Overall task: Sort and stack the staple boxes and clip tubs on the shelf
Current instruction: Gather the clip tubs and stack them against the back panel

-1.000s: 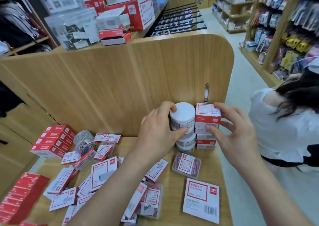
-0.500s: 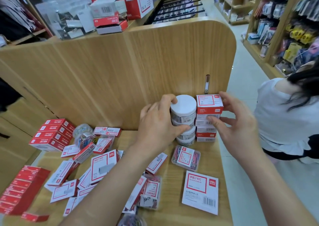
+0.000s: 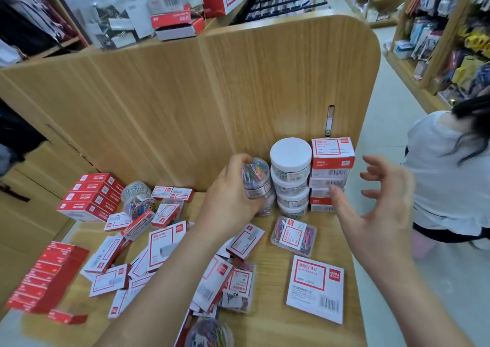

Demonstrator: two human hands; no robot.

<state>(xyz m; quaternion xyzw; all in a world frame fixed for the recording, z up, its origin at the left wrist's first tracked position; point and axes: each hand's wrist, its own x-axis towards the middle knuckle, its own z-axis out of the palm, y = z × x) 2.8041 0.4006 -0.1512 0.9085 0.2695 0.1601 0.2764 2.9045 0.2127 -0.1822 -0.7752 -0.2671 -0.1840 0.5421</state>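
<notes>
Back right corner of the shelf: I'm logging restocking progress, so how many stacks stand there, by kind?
White-lidded tub stacks: 1
Red-and-white staple box stacks: 1
Coloured-clip tub stacks: 1, its top tub gripped by the left hand
Total: 3
</notes>
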